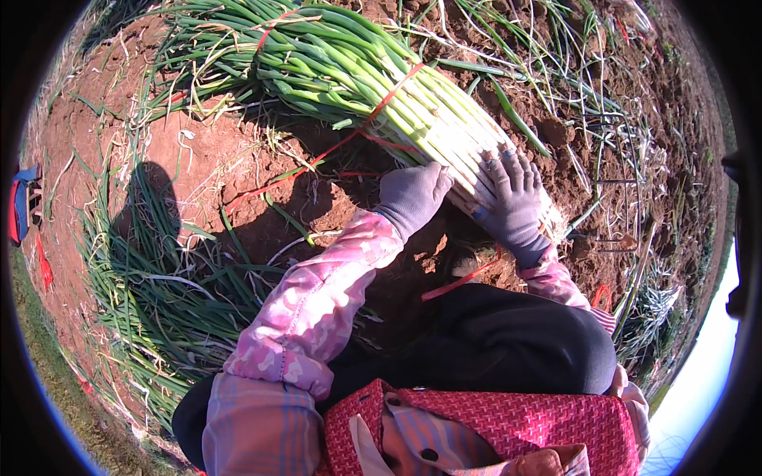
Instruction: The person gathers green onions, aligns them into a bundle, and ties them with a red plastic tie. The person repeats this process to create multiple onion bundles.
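Note:
A large bundle of green onions (440, 119) lies slantwise on the soil before me, leaves to the upper left and white root ends to the lower right. Red plastic tape (390, 95) crosses its middle, and another red band (268, 37) circles the leaves. My left hand (414, 193), in a grey knit glove, is curled against the near side of the white stems; its fingers are partly hidden. Gloved the same way, my right hand (513, 199) lies over the stems near the roots, fingers slightly apart. A loose tape end (268, 185) trails leftward on the soil.
Loose green onions (172, 303) lie heaped at left. Another red tape strip (461, 278) runs below the root ends. Thin rods like fork tines (619, 214) show at right, with more onions (652, 309) lower down. A blue and red object (22, 205) stands at the far left.

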`<move>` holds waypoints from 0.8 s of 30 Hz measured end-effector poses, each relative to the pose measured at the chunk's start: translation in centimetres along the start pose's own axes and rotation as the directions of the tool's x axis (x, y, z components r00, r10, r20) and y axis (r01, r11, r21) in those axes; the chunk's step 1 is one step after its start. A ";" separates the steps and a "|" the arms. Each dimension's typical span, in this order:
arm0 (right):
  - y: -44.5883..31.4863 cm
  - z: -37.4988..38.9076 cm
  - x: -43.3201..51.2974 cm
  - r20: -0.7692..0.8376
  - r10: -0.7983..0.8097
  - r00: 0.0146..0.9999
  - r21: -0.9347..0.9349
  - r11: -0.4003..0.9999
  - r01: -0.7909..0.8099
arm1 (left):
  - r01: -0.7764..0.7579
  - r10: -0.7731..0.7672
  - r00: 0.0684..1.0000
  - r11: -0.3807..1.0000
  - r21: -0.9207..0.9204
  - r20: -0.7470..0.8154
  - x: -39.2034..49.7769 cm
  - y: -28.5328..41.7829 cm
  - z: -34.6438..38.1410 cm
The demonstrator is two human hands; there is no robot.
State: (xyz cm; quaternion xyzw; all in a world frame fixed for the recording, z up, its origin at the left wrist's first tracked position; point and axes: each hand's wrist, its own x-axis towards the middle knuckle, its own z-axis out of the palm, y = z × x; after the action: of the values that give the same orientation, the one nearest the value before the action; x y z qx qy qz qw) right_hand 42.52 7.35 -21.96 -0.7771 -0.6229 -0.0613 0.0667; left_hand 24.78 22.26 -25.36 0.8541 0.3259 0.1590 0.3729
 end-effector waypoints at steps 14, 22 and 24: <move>-0.6 -0.1 0.2 0.038 -0.001 0.999 -0.025 1.000 0.002 | 0.475 -0.363 0.865 0.814 -0.333 0.347 -0.1 -7.6 1.4; -0.3 -0.8 0.6 0.041 -0.018 0.999 -0.016 1.000 0.019 | 0.671 -0.685 0.595 0.137 -0.728 0.419 1.7 -11.0 -2.9; -0.4 -1.1 0.8 0.054 -0.013 0.998 -0.012 1.000 0.013 | 0.664 -0.668 0.533 -0.050 -0.746 0.519 1.5 -7.5 -2.6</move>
State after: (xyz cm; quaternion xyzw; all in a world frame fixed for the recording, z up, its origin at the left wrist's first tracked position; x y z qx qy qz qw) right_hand 42.26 8.00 -20.78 -0.7747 -0.6291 -0.0448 0.0446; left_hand 21.28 28.49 -29.08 0.2294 0.5521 0.1070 0.7944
